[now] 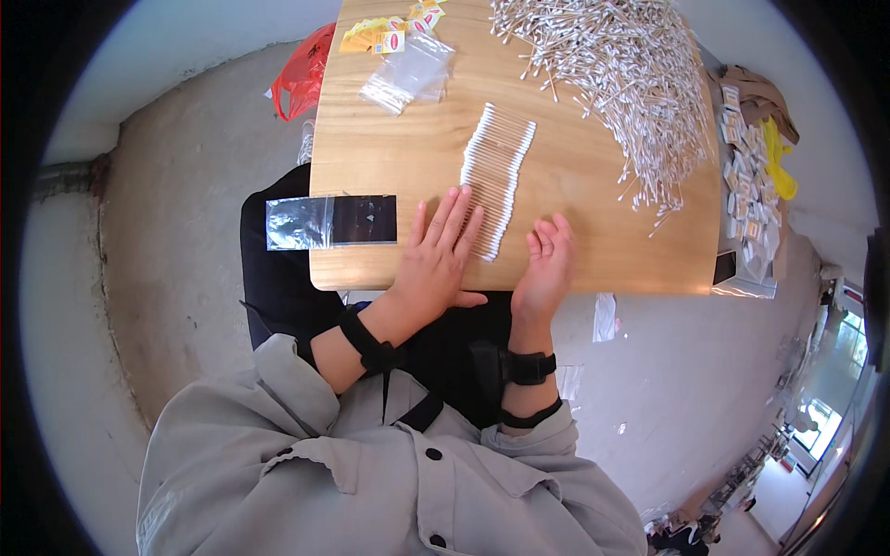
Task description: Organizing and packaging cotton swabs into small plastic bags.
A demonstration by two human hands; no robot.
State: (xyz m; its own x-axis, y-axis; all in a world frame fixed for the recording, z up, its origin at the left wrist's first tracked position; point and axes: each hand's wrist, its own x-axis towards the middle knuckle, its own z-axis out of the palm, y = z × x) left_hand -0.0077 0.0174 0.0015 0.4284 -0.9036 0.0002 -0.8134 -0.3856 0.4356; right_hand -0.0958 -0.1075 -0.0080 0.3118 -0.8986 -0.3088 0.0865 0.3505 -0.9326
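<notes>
A neat row of white cotton swabs [499, 169] lies side by side on the wooden table [371, 157]. My left hand [438, 255] rests flat on the table, fingers spread, its fingertips touching the near left end of the row. My right hand [547, 267] sits just right of the row's near end, fingers curled inward, holding nothing that I can see. A big loose heap of cotton swabs [623, 74] covers the table's far right part.
An empty clear bag with a dark strip [329, 221] hangs over the table's left edge. Another clear bag [413, 74] and yellow packets [389, 30] lie at the far left. A red plastic bag [306, 74] is on the floor. Small packets [746, 176] fill a tray on the right.
</notes>
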